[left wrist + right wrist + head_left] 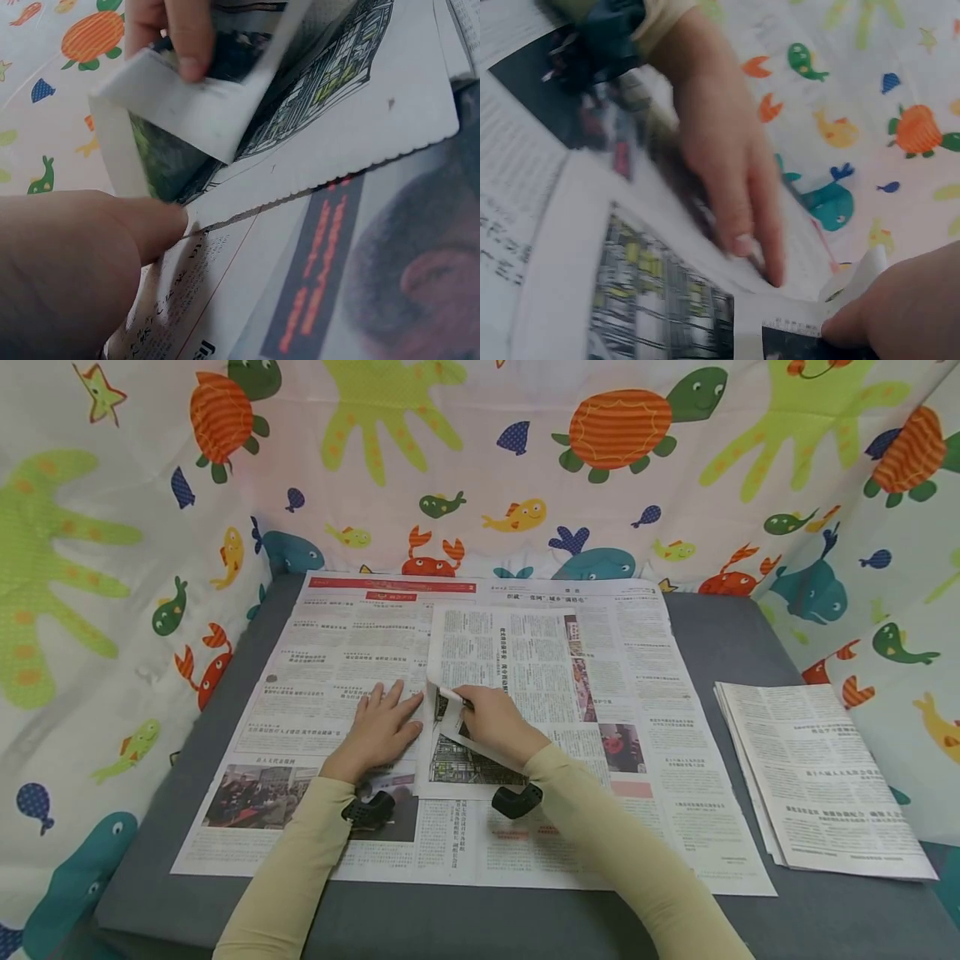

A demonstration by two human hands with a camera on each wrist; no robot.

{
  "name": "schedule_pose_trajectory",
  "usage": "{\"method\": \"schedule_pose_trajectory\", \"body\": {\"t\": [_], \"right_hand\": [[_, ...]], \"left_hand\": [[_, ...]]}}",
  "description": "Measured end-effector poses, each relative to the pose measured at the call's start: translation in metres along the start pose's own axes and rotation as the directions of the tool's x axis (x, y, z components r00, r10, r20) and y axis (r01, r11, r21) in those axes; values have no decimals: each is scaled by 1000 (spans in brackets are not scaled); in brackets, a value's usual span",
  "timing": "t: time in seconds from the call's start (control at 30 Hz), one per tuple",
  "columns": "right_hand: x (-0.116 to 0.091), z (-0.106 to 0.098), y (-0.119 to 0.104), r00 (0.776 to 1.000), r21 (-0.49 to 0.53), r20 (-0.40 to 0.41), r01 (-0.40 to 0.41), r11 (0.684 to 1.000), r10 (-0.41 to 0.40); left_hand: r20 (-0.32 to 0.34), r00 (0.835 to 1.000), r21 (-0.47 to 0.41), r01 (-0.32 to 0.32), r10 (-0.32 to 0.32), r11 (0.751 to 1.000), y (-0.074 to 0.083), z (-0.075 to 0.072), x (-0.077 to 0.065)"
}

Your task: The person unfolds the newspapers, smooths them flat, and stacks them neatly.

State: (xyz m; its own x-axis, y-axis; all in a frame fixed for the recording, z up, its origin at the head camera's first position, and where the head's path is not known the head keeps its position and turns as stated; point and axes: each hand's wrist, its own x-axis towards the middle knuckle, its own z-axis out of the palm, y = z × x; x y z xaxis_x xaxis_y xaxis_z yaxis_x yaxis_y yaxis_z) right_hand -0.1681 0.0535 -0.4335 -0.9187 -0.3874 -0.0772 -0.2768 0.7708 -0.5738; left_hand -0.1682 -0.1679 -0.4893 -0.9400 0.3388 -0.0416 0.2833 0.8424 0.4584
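A smaller newspaper sheet (472, 652) lies over a large spread newspaper (697, 793). My right hand (498, 722) pinches the lifted left part of the smaller sheet and bends it back to the right, baring a dark printed picture (472, 764) beneath. In the left wrist view the turned-up flap (217, 112) hangs from the right thumb and fingers. A small dark thing shows at those fingers; I cannot tell what it is. My left hand (378, 731) rests palm down on the spread newspaper, fingers spread, thumb beside the smaller sheet's left edge.
A stack of folded newspapers (832, 777) lies on the right side of the grey table (420, 918). A cloth with sea animals (487, 468) hangs behind and at both sides. Black wrist cameras (517, 802) sit under both wrists, close over the paper.
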Motion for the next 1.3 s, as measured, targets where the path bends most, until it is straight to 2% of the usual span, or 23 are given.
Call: {"method": "schedule_pose_trajectory", "body": {"t": [0.13,0.37,0.5,0.57,0.63,0.7,0.8,0.83,0.93,1.0,1.03,1.13,1.3], "right_hand": [[-3,-18,6,1000,121,-15,-23,992,25],[-12,-58,14,989,270,-119,-57,961,92],[-22,-82,25,977,386,-174,-47,921,122],[-28,-93,32,971,476,-192,-38,879,146],[-33,-103,41,963,573,-211,-20,819,170],[-39,-111,50,955,673,-224,9,739,193],[-48,-121,68,947,801,-236,62,595,219],[-51,-125,73,946,841,-236,82,535,225],[-61,-132,90,943,915,-238,137,380,234],[-67,-135,102,941,942,-242,168,291,237],[-70,-136,108,940,950,-244,182,254,239],[-80,-138,125,938,963,-245,207,171,244],[-97,-142,152,939,970,-237,245,2,248]], "left_hand": [[4,1000,-5,-4,4,1000,0,-1,1],[9,1000,-9,4,-4,1000,0,-2,1],[3,1000,0,7,-7,1000,0,0,2],[3,1000,6,12,-12,1000,0,1,2],[5,1000,10,18,-18,1000,0,1,2],[2,1000,10,21,-21,1000,0,1,3],[-7,1000,9,23,-23,1000,0,2,4],[-9,1000,8,22,-22,1000,0,2,5],[-7,1000,7,29,-29,1000,-1,3,6],[3,999,2,36,-36,999,-1,3,6],[2,999,4,36,-36,999,0,3,6],[6,999,13,42,-42,999,0,3,6],[-21,999,45,39,-38,998,1,4,5]]}}
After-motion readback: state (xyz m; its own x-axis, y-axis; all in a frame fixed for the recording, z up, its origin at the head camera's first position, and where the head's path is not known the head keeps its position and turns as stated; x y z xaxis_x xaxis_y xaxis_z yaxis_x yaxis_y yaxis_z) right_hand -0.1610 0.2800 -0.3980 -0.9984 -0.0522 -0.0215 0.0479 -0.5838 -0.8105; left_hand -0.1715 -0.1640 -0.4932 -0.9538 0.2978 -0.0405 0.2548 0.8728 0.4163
